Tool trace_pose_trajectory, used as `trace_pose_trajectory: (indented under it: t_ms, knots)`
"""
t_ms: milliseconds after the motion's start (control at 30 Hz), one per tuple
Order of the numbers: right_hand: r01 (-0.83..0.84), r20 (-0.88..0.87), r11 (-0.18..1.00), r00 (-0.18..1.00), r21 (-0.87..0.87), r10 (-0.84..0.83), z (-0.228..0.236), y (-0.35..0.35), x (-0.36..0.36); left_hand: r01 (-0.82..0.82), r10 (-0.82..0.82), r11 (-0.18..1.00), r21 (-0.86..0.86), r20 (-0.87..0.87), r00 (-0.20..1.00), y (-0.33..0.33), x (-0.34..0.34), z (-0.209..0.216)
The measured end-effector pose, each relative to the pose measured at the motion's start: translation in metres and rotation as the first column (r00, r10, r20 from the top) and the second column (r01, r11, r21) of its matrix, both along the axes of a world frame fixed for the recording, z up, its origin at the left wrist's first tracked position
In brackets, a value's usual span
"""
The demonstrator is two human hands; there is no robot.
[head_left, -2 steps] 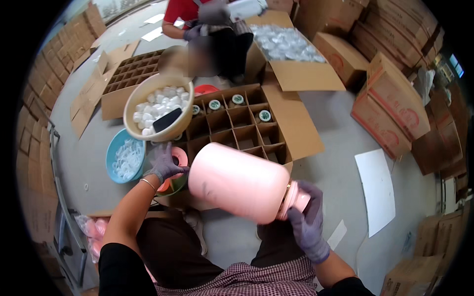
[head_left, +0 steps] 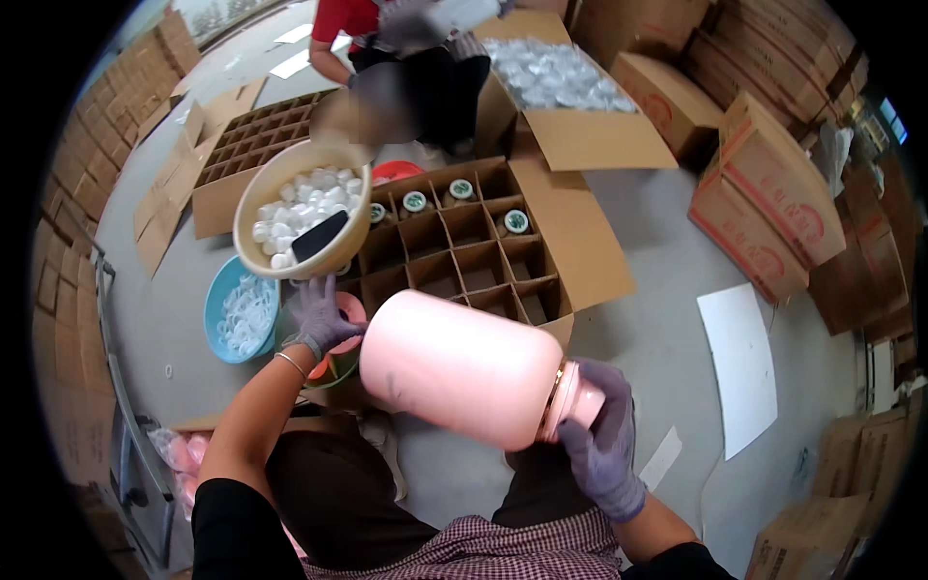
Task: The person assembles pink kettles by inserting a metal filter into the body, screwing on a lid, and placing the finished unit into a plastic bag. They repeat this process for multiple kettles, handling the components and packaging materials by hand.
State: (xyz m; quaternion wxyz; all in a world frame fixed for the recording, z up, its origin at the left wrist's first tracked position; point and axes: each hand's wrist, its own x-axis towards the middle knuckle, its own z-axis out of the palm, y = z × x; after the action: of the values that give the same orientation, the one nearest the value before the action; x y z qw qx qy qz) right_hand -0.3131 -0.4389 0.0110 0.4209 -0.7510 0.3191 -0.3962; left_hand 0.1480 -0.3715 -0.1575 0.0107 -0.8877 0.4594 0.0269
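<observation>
A large pink bottle (head_left: 459, 367) lies tilted across the middle of the view, its narrow neck to the lower right. Around that neck my gloved right hand (head_left: 607, 440) is closed, and the bottle is held up above my lap. My gloved left hand (head_left: 322, 317) has its fingers spread apart. It is beside a round pink piece with a dark opening (head_left: 350, 309), near the bottle's base; whether it touches that piece is hidden. Just beyond my left fingers a cream tub (head_left: 253, 253) holds several white caps (head_left: 314, 203) and a black phone (head_left: 321, 236).
A blue bowl (head_left: 211, 311) holds clear plastic rings. Ahead, a divided carton (head_left: 570, 222) has several jars with green-and-white lids. A co-worker in a red shirt (head_left: 338, 29) works beyond, near a carton of clear plastic pieces (head_left: 556, 77). A white board (head_left: 739, 367) lies on the right floor.
The pink bottle has moved slightly left and down with my right hand. My left hand stays beside the round pink piece. The co-worker's arm has shifted.
</observation>
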Motion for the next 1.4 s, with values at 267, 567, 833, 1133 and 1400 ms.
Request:
trace_pose_trajectory:
  t_ms: [267,567,833,1133,1400]
  knots:
    - [-0.17,-0.038,0.97,0.983,0.172,0.179,-0.023,-0.048,-0.013,0.511,-0.668,0.658,-0.553,-0.118,0.734,-0.278,-0.119,-0.007]
    - [-0.13,-0.058,0.964,0.987,0.23,0.147,-0.043,-0.073,-0.03,0.402,-0.382,0.915,0.021,-0.272,0.883,-0.406,-0.152,-0.085]
    - [-0.099,-0.013,0.983,0.995,0.155,0.102,-0.042,-0.072,-0.043,0.432,-0.537,0.725,-0.536,-0.049,0.842,-0.282,-0.126,0.079]
    - [-0.02,0.167,0.976,0.986,0.216,-0.016,-0.041,-0.047,-0.055,0.269,-0.478,0.677,-0.685,-0.131,0.868,0.053,-0.18,0.333]
    - [-0.086,0.166,0.992,0.981,-0.097,0.101,0.023,0.006,-0.039,0.149,-0.299,0.89,-0.431,-0.305,0.904,0.236,-0.29,0.346]
